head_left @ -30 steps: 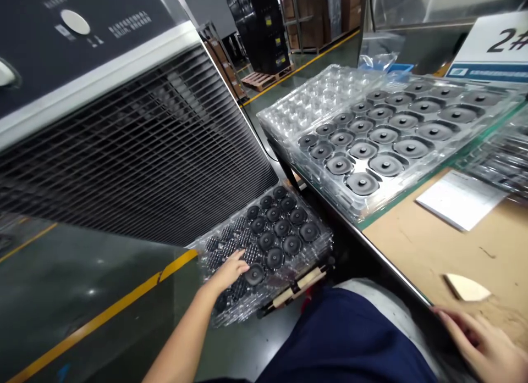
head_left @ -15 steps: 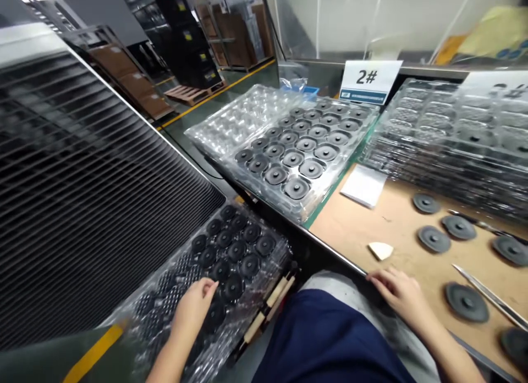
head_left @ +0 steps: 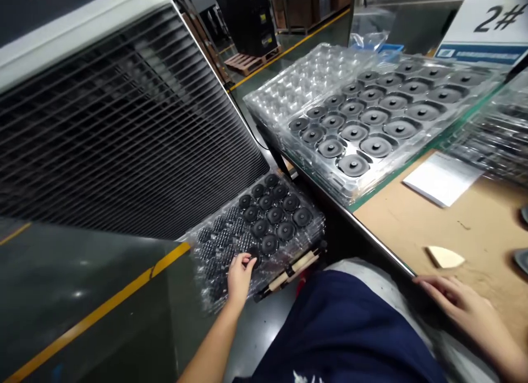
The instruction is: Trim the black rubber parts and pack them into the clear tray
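My left hand (head_left: 240, 270) reaches down over the low clear plastic tray (head_left: 210, 295) at my left. Its thumb and fingertips are pinched on a round black disc (head_left: 254, 254) at the tray's near side. Neighbouring pockets hold several like discs, such as this black disc (head_left: 269, 243) just beyond; pockets to the left show only a chequered pattern. My right hand (head_left: 457, 298) rests at the edge of the brown-topped workbench (head_left: 396, 218), fingers loosely bent with nothing held. Close to it lies a pale wedge-shaped piece (head_left: 444, 256).
Another clear tray (head_left: 346, 188) full of grey discs sits on the bench, past the white paper pad (head_left: 441, 177). A "2#" sign (head_left: 490, 26) stands behind. Large slatted black panel (head_left: 136, 136) rises at left. A wooden-rollered bar (head_left: 292, 270) runs beside the low tray.
My view has swung left and down. My left hand has come down onto a black disc at the near side of the low tray. My right hand stays at the bench edge.
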Demonstrator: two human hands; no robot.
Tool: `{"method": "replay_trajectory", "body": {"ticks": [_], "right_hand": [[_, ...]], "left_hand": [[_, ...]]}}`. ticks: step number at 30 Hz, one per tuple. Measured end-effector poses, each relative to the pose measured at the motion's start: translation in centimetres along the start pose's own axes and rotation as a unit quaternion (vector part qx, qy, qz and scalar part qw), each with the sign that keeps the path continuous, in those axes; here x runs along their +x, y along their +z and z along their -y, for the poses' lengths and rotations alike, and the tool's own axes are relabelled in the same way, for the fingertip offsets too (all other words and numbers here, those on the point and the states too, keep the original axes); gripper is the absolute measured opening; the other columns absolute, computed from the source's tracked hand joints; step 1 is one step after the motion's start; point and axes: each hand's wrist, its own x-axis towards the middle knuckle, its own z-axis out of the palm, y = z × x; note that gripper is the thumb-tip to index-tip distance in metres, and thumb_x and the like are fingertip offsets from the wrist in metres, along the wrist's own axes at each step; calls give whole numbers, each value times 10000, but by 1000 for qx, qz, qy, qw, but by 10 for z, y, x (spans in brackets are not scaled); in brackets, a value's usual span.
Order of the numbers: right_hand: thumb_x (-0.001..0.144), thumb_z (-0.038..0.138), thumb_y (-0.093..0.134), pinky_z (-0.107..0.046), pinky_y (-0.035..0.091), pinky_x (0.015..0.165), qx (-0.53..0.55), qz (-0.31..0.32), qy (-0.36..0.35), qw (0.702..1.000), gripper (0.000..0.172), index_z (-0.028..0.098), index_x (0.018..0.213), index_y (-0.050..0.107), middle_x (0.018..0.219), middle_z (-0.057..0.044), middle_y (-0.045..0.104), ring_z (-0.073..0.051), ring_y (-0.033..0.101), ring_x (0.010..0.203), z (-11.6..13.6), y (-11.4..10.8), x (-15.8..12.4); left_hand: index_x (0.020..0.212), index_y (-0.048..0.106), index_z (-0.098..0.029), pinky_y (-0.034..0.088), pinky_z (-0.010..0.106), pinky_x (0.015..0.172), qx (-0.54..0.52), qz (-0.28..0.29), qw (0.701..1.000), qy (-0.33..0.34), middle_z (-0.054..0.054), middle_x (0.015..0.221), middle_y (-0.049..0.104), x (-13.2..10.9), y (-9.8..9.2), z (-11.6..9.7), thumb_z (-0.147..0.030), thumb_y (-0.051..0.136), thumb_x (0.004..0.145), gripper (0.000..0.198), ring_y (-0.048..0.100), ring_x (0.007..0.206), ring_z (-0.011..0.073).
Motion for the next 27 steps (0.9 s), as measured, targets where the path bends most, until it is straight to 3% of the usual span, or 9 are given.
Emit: {"method": "replay_trajectory", "body": {"ticks": [4, 12, 16, 19, 23, 25, 27], "right_hand": [[778, 643, 399, -362, 482, 791, 1, -15, 5, 1000, 453, 337, 916, 702, 948, -2, 687, -219, 641, 864, 4, 1, -1], [797, 620, 405, -357, 480, 757, -11, -20, -4, 1000, 429, 341, 925, 704, 924, -5, 682, -220, 635, 874, 6, 1, -2], [846, 558, 385, -357, 483, 758, 0, -13, -26, 1000, 412, 308, 919, 704, 910, -25, 686, -226, 639, 869, 14, -3, -1], [898, 457, 342, -364, 486, 756, 1, 0, -45, 999, 400, 283, 919, 701, 903, -45, 694, -229, 646, 859, 29, -8, 3], [883, 333, 422, -313, 496, 736, 2, -11, -65, 998, 288, 275, 868, 704, 871, -24, 710, -204, 659, 829, 48, -28, 6], [837, 282, 511, -236, 498, 665, 1, -9, -83, 997, 199, 301, 890, 703, 814, 18, 716, -161, 666, 750, 53, -51, 3], [809, 232, 552, -181, 482, 592, -10, -22, -88, 996, 228, 343, 953, 689, 784, 59, 716, -121, 662, 672, 53, -85, -4]], "left_hand": [[1086, 564, -145, 524, 393, 774, -14, -19, 1000, -3, 74, 1066, 608, 5, 3, 2, -338, 537, 867, 293, 605, 905, 188], [1050, 581, -148, 523, 385, 776, -19, 10, 999, 31, 67, 1041, 618, 3, -2, 2, -332, 534, 870, 262, 607, 892, 180], [937, 602, -139, 510, 359, 733, -41, -9, 998, 49, 41, 912, 628, 2, -15, -18, -354, 537, 862, 237, 599, 778, 154], [843, 638, -182, 489, 352, 658, -83, -24, 992, 94, 39, 846, 622, 7, -27, -60, -412, 540, 824, 250, 543, 605, 154], [831, 678, -253, 473, 322, 629, -167, 36, 960, 221, 46, 876, 639, 6, -20, -152, -387, 574, 794, 173, 572, 673, 194], [792, 688, -278, 472, 304, 632, -217, 88, 926, 297, 44, 829, 642, -8, -5, -208, -355, 588, 789, 126, 585, 717, 202], [769, 693, -289, 444, 284, 566, -305, 182, 862, 362, 47, 750, 622, -30, 14, -262, -323, 583, 802, 120, 567, 663, 186]]}}
